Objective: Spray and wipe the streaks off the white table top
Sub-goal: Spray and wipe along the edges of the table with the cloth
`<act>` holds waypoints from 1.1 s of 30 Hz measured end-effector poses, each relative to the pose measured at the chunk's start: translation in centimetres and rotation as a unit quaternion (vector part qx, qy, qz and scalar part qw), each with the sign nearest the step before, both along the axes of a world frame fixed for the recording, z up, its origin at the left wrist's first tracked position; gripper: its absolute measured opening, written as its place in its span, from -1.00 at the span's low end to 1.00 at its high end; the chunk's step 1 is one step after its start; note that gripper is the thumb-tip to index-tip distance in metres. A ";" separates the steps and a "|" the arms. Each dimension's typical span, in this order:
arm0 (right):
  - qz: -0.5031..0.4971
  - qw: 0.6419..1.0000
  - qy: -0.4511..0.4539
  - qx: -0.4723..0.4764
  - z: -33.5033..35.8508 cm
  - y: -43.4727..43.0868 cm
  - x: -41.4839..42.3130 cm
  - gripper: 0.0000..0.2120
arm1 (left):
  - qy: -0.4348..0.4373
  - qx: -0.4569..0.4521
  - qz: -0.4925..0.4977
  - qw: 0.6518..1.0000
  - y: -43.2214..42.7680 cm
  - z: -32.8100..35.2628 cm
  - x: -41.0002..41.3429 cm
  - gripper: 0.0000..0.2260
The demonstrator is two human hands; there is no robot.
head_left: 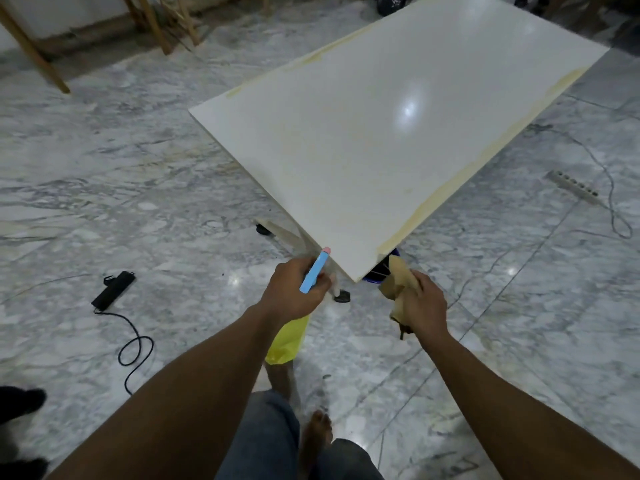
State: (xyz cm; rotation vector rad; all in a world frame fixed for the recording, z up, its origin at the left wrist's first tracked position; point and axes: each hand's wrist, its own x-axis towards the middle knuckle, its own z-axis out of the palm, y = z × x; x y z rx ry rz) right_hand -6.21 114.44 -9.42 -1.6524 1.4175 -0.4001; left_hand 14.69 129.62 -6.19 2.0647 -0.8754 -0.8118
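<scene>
The white table top stretches away from me at an angle, with yellowish streaks along its right edge and faint smears near the middle. My left hand is closed on a spray bottle with a yellow body and a blue trigger head with a pink tip, just before the table's near corner. My right hand grips a crumpled tan cloth right beside that corner, below the table's edge. Neither hand touches the top.
Grey marble floor surrounds the table. A black power strip with a looped cord lies to the left, a white power strip with cable to the right. A blue bucket sits under the near corner. Wooden frames stand at the back left.
</scene>
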 end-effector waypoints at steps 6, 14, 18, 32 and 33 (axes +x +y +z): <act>0.133 0.987 0.030 -0.079 4.0 -3.0 4.4 -0.58 | 0.009 0.009 -0.007 1.000 -2.8 2.0 3.3 -0.74; 0.265 0.945 0.079 -0.175 1.9 -4.9 8.6 -0.57 | -0.004 0.004 0.019 1.000 -6.3 0.8 6.7 -0.71; 0.194 0.981 0.003 -0.024 2.7 -6.0 12.4 -0.73 | 0.045 0.009 0.082 0.996 -5.9 0.3 7.1 -0.74; 0.192 0.763 -0.114 0.606 5.4 -14.8 16.8 -0.64 | -0.004 0.056 0.336 0.940 -5.9 3.0 1.8 -0.70; 0.199 0.754 -0.109 0.616 5.8 -15.1 16.8 -0.59 | -0.006 0.055 0.344 0.937 -6.4 3.3 1.0 -0.70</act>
